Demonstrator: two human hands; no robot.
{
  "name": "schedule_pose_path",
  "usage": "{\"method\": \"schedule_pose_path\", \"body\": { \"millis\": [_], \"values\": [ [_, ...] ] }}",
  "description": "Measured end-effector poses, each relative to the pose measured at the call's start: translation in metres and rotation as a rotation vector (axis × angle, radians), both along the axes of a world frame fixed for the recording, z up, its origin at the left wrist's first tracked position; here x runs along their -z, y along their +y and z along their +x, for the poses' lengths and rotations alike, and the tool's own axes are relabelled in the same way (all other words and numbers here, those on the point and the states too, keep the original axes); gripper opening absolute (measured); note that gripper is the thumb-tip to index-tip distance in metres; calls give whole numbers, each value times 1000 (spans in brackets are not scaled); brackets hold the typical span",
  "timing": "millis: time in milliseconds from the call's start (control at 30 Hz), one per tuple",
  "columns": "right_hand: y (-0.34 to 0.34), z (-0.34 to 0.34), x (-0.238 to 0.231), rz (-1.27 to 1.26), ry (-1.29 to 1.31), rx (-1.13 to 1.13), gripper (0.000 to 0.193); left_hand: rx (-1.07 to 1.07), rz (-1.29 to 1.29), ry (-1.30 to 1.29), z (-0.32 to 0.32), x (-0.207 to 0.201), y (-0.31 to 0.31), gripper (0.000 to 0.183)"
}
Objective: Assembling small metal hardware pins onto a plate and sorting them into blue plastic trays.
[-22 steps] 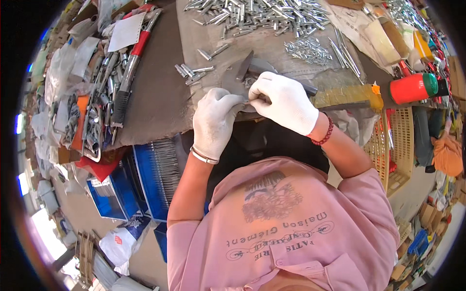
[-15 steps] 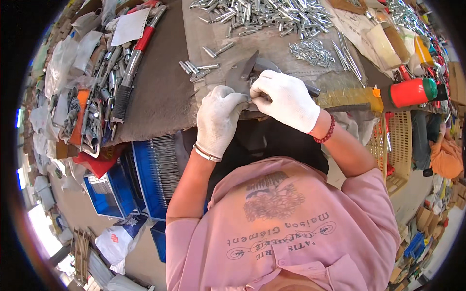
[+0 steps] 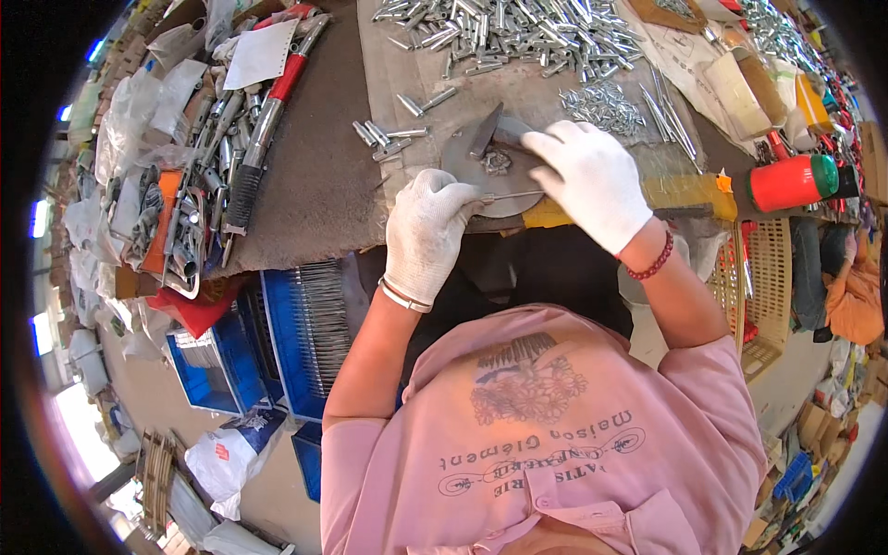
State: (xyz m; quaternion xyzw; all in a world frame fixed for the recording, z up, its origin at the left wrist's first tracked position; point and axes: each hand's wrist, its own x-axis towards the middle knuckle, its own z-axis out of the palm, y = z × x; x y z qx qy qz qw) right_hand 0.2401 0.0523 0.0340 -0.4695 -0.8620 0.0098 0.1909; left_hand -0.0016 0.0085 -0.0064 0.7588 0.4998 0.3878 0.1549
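My left hand [image 3: 429, 220], in a white knit glove, is closed at the fingertips on a thin metal rod [image 3: 511, 195]. The rod points right, low over a dark round metal plate [image 3: 460, 153] at the bench edge. My right hand [image 3: 597, 178], gloved too, is above the right side of the plate with its thumb and fingers apart and nothing seen between them. Close to its fingertips is a hammer [image 3: 485, 132], its head on the plate and its handle hidden by the hand. A small shiny metal piece [image 3: 497, 164] lies on the plate.
Several metal tubes [image 3: 377, 134] lie left of the plate, with a big pile of tubes [image 3: 518, 32] behind. Small pins [image 3: 603, 109] and long rods [image 3: 668, 116] are at right, near a red-green cylinder [image 3: 792, 182]. Tools [image 3: 217, 139] crowd the left; blue crates [image 3: 282, 342] stand below.
My right hand has come away from my left, moving right and opening. The rod between them now shows, still held in my left hand. The view has shifted slightly.
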Motion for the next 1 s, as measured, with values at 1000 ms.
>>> {"method": "schedule_pose_path", "body": {
  "millis": [1000],
  "values": [
    [-37, 0, 1, -55, 45, 14, 16, 49, -7, -89, -6, -1, 2, 19]
  ]
}}
